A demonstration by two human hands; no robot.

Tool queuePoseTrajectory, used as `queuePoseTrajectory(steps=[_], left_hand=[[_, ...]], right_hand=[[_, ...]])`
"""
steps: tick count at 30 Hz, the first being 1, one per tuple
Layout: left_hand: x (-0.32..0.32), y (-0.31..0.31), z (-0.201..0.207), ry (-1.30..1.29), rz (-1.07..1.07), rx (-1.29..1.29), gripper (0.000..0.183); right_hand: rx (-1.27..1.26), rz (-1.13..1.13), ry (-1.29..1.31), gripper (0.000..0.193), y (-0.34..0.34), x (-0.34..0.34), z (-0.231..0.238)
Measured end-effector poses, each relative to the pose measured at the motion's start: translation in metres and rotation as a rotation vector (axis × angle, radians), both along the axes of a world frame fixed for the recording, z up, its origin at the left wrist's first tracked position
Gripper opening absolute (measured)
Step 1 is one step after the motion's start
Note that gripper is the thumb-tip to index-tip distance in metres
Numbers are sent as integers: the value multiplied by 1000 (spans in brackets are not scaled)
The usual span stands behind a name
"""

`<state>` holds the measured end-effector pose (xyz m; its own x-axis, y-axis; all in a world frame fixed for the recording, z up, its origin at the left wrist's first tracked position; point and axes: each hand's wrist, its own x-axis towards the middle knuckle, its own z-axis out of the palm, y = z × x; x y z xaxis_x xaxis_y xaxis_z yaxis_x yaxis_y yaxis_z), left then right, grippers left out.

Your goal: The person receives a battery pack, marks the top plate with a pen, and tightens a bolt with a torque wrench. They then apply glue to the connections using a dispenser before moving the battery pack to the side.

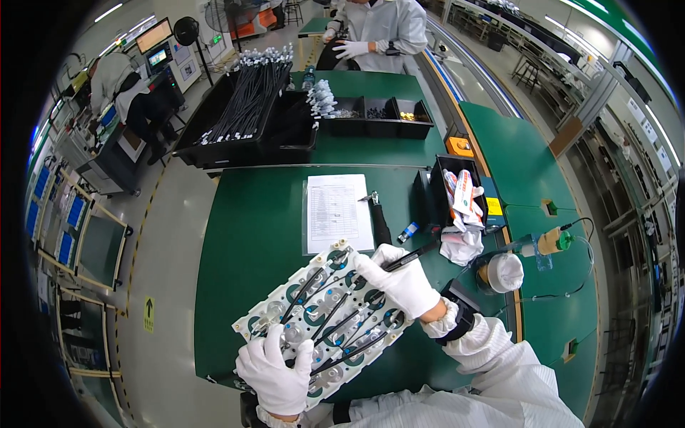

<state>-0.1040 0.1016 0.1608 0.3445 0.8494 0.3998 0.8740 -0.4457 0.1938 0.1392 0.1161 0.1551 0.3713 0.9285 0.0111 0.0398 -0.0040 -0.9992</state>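
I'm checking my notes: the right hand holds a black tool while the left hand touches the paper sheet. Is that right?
Not quite: in the head view the left hand touches the white panel, not the paper sheet. The right hand does hold a black tool.

Smooth grey workshop floor (175, 271), straight white tube light (108, 13) overhead
Yellow rectangular floor marker (149, 322), black-arrowed, left of the green flat-topped counter (250, 221).

my white-gloved left hand (277, 372), my white-gloved right hand (401, 282), gathered white elastic cuff (444, 320) at my right wrist, wide black wristband (462, 325) beside it, loose wrinkled white right sleeve (508, 360), faint thin stripes
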Motion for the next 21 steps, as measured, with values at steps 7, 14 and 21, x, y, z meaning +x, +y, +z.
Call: queuePoseTrajectory(steps=[7, 14, 21], left_hand=[[-1, -2, 2, 6, -16, -18, 48], [0, -1, 1, 14, -33, -19, 45], [1, -1, -1, 45, -12, 7, 46]], right_hand=[[19, 58, -3, 30, -4, -6, 3], [-100, 2, -52, 33, -13, 4, 1], [-70, 57, 15, 29, -32, 1, 12]])
